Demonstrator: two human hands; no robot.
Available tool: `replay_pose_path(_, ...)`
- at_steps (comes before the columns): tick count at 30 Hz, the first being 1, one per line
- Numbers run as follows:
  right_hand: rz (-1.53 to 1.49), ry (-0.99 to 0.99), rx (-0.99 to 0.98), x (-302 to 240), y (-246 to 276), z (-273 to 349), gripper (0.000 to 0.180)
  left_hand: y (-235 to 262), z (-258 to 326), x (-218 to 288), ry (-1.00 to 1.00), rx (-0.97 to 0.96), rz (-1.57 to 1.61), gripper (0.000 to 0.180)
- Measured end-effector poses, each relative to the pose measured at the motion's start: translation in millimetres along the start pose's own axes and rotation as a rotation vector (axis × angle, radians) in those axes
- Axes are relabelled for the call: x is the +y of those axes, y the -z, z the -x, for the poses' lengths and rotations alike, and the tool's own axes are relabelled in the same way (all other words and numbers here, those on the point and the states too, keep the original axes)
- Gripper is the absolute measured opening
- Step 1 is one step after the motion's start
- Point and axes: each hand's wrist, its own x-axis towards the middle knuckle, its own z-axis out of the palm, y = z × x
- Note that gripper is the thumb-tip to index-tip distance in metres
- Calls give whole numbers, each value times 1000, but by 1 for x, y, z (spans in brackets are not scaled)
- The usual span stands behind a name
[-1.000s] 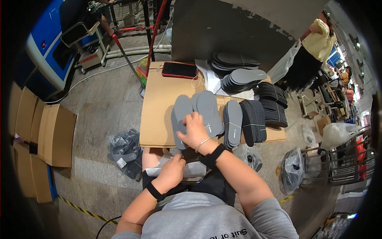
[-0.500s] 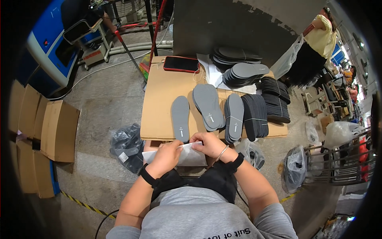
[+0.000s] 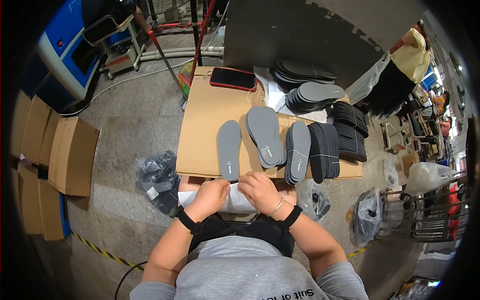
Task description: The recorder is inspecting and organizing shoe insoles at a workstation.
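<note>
While its elbow stuck out to the side, the left hand (image 3: 212,194) had its thumb and fingers pinched on the top edge of a white paper (image 3: 238,201). Just beside it, the right hand (image 3: 258,191) lay back side up, with its fingers bent over the same paper; I cannot tell if they gripped it. The fingertips of both hands were very near each other, by the low end of one gray insole (image 3: 229,150) on the brown table top (image 3: 200,125).

Far left, brown boxes (image 3: 75,157) stood in a group, and I could not see inside them. Left of the table top, a see-through bag (image 3: 157,172) on the floor (image 3: 135,135) held dark things. Right of the hands, a small clear bag (image 3: 314,197) had something dark in it. Farther right, a big clear bag (image 3: 368,215) stood against a black rack (image 3: 425,215), its insides too blurry to name.
</note>
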Motion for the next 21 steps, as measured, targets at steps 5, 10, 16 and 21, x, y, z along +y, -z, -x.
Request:
replay_pose_path(5, -433, -341, 2, 19, 7, -28, 10, -5, 5, 1, -35, -17, -208, 10)
replay_pose_path(10, -346, -334, -198, 48, -5, -65, 10, -24, 17, 10, -57, -38, -247, 10)
replay_pose_path(16, -282, -262, -504, 60, -29, -85, 14, -31, 21, 8, -118, -65, -317, 14)
replay_pose_path(21, -237, -339, -709, 57, -33, -95, 13, -32, 20, 2, -161, -44, -342, 17)
